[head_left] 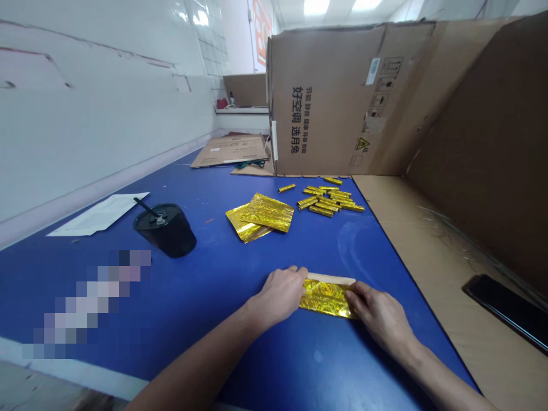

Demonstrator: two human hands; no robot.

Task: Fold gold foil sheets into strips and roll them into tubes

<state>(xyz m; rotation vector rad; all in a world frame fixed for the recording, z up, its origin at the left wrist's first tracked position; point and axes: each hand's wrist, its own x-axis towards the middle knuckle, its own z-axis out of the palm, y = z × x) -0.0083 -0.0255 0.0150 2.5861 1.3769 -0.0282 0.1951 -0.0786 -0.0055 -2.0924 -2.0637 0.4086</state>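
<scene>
My left hand (285,291) is closed on the left end of a shiny gold foil paper sheet (326,298). Its right end is pinched between the thumb and fingers of my right hand (379,311). Along the sheet's far edge runs a pale strip (329,278), perhaps its folded back side; I cannot tell exactly. Beyond my hands, a small stack of flat gold foil sheets (268,211) lies fanned on the blue table. To the right of that stack is a loose pile of short rolled gold foil tubes (327,201). My fingertips are partly hidden.
A black lidded cup (166,229) with a straw stands on the blue table (214,274) at left, before a white sheet (100,214). Large cardboard walls (334,103) rise behind and at right. A dark phone (509,311) rests on cardboard at right. Flattened cardboard (231,149) lies at the back.
</scene>
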